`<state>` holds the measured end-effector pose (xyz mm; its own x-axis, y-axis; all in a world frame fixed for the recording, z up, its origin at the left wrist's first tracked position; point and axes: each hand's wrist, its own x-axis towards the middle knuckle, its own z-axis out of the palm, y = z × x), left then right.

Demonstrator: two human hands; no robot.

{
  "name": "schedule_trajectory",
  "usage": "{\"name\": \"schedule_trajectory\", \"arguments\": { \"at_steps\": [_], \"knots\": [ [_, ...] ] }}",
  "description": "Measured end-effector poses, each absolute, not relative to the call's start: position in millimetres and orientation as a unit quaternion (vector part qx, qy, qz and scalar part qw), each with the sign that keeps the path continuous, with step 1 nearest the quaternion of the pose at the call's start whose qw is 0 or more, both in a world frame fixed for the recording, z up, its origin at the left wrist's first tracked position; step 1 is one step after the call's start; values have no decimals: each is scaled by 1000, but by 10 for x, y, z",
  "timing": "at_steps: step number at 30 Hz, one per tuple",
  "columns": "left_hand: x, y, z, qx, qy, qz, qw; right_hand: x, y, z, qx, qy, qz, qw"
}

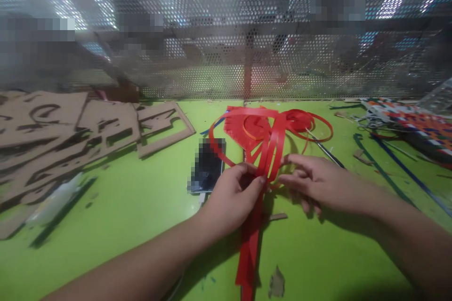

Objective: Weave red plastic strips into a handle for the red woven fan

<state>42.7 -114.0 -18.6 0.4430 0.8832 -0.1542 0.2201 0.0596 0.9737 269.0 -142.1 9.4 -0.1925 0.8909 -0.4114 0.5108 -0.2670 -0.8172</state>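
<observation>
My left hand (pixel 237 195) pinches a bundle of flat red strips (pixel 251 240) between thumb and fingers. The strips hang down toward me below the hand and curl into loops above it. To the right, my right hand (pixel 312 181) is close beside the bundle, its fingers apart and slightly bent, with nothing seen in them. Behind the strips lies a woven red piece (pixel 242 127). A coiled red strip (pixel 300 121) lies to its right, with a thin dark stick-like tool (pixel 330 153) by it. Left of my left hand is a phone (pixel 208 164) with a white cable.
Cut cardboard sheets (pixel 106 127) pile up on the left, near a clear plastic item (pixel 58 200). A multicoloured woven piece (pixel 413 124) and blue and green strips (pixel 413 167) lie right. A perforated metal panel (pixel 212 66) stands behind the green table (pixel 141 235).
</observation>
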Motion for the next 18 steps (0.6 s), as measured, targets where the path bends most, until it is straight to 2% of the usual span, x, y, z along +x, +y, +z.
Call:
{"name": "schedule_trajectory", "arguments": {
  "at_steps": [1,4,7,10,13,16,18],
  "knots": [
    [426,-1145,-175,617,438,293,585,2681,-1419,72,-598,-566,541,173],
    [430,-1168,-145,595,405,311,620,2603,-1391,-16,-585,-538,566,219],
    [439,-1182,-133,578,388,323,641,2580,-1346,-42,-606,-536,513,286],
    [446,-1177,-135,566,392,325,649,2713,-1292,36,-661,-512,409,365],
    [451,-1171,-131,545,371,329,676,2910,-1217,149,-669,-452,302,507],
    [457,-1172,-122,525,385,318,689,3036,-1133,238,-559,-379,234,699],
    [464,-1175,-123,518,405,300,692,3061,-1091,281,-470,-334,217,788]
  ]
}}
